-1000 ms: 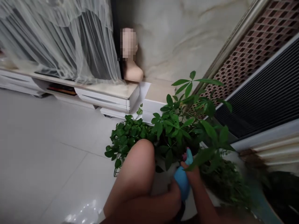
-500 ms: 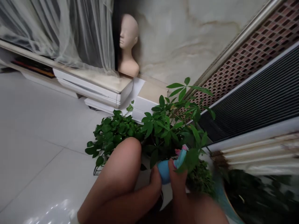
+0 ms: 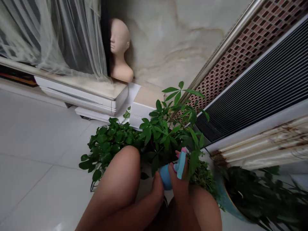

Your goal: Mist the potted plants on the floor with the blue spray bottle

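Both hands' fingers clamp a blue spray bottle (image 3: 171, 171) among leafy potted plants (image 3: 166, 131)

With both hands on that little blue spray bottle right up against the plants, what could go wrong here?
1. The blue spray bottle with a pink tip sits right among the leaves of the tall green potted plant, so a jerk of the right hand or left hand might bend or snap stems.
2. Any liquid missing the leaves could land on the glossy white floor tiles and make them slippery.
3. The person's bare knee presses close to the low trailing green plant and might crush it.
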A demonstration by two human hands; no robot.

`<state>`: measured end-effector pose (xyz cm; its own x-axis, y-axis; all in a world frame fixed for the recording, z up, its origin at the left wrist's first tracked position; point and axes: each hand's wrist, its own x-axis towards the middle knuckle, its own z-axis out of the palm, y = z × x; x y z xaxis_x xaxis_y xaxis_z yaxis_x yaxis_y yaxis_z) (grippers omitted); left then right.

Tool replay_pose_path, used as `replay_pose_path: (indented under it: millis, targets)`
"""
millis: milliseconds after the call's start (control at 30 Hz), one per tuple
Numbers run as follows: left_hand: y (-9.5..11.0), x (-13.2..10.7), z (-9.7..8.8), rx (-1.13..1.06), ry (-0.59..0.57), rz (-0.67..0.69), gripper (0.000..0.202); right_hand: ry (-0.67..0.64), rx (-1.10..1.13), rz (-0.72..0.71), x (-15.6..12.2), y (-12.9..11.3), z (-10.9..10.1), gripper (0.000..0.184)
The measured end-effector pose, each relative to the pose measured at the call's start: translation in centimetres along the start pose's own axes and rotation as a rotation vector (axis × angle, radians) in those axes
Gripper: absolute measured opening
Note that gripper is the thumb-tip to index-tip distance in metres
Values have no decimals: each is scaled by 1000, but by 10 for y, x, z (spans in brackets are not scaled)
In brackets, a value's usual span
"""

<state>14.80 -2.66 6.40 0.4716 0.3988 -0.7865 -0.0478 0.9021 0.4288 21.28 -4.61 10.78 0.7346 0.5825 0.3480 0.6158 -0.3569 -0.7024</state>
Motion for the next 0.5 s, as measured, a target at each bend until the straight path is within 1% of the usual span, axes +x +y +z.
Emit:
replay_pose_path:
  millis: [100,167,267,367,500]
  targets:
    - [3,-4,-1,-3,-42,-50,60,-45,2,75,4,6,-2,67]
    - [2,-2,-3,13,-39,-67,59,-60,33,126,6,7,-2,67]
    - [0,5,-5,-2,-9,-69,58,-74,98,123,6,3,2,62]
    - [-1,11,-6,-69,-15,-95,63,-30,112,81,6,-1,7,53]
    - [-5,14,-7,-149,-28,-137,59,77,136,34,7,5,13,41]
